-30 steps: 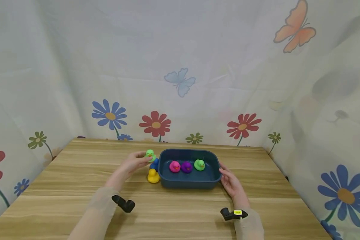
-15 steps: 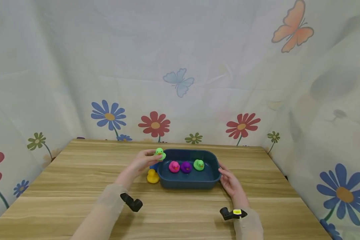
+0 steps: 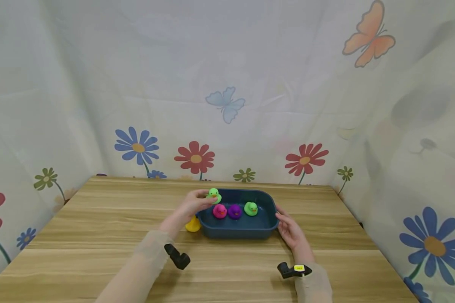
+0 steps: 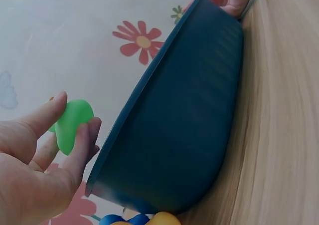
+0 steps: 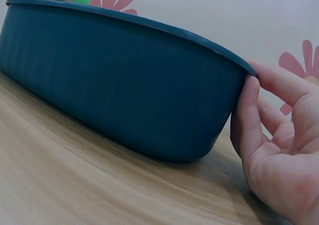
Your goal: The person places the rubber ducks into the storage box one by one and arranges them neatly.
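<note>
My left hand (image 3: 192, 205) pinches a light green rubber duck (image 3: 213, 194) between thumb and fingers, over the left end of a dark blue basin (image 3: 239, 234). In the left wrist view the green duck (image 4: 74, 121) is up beside the basin's rim. My right hand (image 3: 291, 232) holds the basin's right end; in the right wrist view its fingertips (image 5: 249, 88) lie against the wall just under the rim. Inside the basin sit a pink duck (image 3: 220, 211), a purple duck (image 3: 234, 211) and another green duck (image 3: 251, 208), in a row.
A yellow duck (image 3: 193, 225) stands on the wooden table (image 3: 227, 269) by the basin's left end, partly behind my left hand. Blue ducks (image 4: 112, 219) show beside it in the left wrist view. A curtain with flowers and butterflies (image 3: 227, 139) hangs behind the table.
My left hand has carried the green duck rightward, from beside the basin to over its left end. It now covers the blue duck in the head view. My right hand has stayed put.
</note>
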A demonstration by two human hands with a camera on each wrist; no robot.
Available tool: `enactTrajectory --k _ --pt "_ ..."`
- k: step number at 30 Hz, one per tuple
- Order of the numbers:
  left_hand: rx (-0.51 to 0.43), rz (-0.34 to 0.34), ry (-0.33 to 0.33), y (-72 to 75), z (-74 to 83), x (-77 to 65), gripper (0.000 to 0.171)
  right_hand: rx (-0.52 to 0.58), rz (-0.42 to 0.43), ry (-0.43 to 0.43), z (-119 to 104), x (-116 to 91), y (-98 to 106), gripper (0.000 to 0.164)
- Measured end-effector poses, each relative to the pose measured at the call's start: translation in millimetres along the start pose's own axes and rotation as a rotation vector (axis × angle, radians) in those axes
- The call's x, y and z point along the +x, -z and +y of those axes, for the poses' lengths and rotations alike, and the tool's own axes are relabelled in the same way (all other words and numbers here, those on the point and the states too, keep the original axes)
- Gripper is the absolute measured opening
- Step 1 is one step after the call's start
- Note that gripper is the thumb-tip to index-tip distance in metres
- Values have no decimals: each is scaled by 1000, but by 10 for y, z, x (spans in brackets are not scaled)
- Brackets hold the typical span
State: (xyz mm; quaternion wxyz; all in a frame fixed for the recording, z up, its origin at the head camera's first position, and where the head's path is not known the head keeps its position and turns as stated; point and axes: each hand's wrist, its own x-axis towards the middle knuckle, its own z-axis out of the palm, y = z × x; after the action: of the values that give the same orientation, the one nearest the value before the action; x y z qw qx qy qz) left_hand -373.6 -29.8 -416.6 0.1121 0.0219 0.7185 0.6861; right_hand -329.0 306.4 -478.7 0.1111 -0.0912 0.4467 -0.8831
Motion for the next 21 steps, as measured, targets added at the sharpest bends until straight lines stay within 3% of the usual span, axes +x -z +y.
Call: enactTrajectory --k 6,12,21 --pt "-12 -16 -9 -152 -15 -3 58 8 -15 5 10 0 8 44" --pt "-20 -44 -47 -326 -3 4 51 35 -38 15 11 12 29 46" --pt "40 -96 -82 -516 5 -24 48 27 -37 9 21 19 34 47"
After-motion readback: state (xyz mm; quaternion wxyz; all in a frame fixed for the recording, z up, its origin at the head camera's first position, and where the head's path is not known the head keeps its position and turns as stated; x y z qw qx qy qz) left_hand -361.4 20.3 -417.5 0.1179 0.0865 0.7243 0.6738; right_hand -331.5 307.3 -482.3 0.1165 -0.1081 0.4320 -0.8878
